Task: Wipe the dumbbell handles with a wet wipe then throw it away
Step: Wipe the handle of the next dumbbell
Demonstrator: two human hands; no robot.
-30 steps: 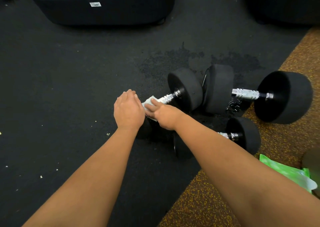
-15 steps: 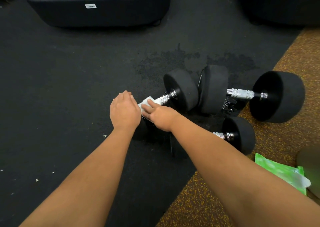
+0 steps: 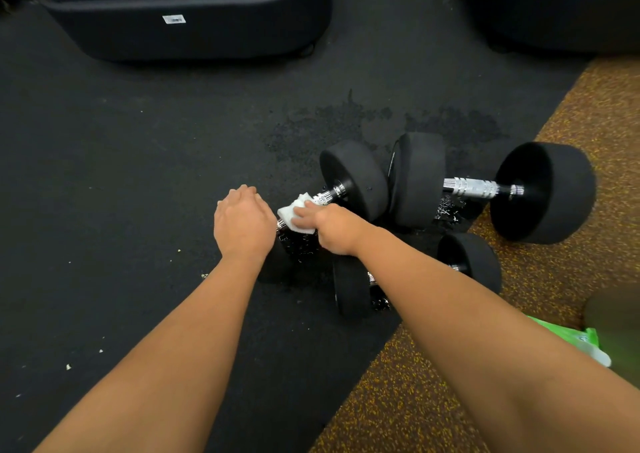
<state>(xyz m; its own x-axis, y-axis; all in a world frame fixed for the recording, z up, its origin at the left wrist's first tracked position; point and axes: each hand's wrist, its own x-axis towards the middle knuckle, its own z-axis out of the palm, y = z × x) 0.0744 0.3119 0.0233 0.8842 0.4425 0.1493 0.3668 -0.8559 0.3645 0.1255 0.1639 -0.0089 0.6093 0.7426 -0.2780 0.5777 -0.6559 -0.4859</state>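
1. Black rubber floor (image 3: 138, 175) fills most of my view, and a brown speckled strip (image 3: 415, 400) runs along its right side. Two dark machine bases stand at the far edge, one on the left (image 3: 190, 30) and one on the right (image 3: 554, 9).
2. Three dumbbells lie close together where the two floorings meet. The first dumbbell (image 3: 353, 179) lies at a slant on the black floor, with its chrome handle (image 3: 329, 194) pointing back toward me.
3. My left hand (image 3: 244, 224) lies on top of the near head of the first dumbbell. Its fingers curl down over the far edge, so that head is almost fully covered.
4. My right hand (image 3: 332, 227) has its thumb and fingers curled round the white wet wipe (image 3: 294, 215). It presses the wipe against the near part of the handle, just beside my left hand. The far part of the handle shows bare.
5. The big dumbbell (image 3: 543, 193) lies crosswise to the right. Its left head touches the far head of the first dumbbell, and its right head sits on the speckled strip.
6. The third dumbbell (image 3: 471, 262) lies nearer to me, and my right forearm crosses over its handle and hides most of it.
7. A green wipes packet (image 3: 568, 338) lies on the speckled strip at the right edge, partly behind my right arm.
8. Blotchy darker patches (image 3: 329, 127) mark the black floor just beyond the dumbbells.
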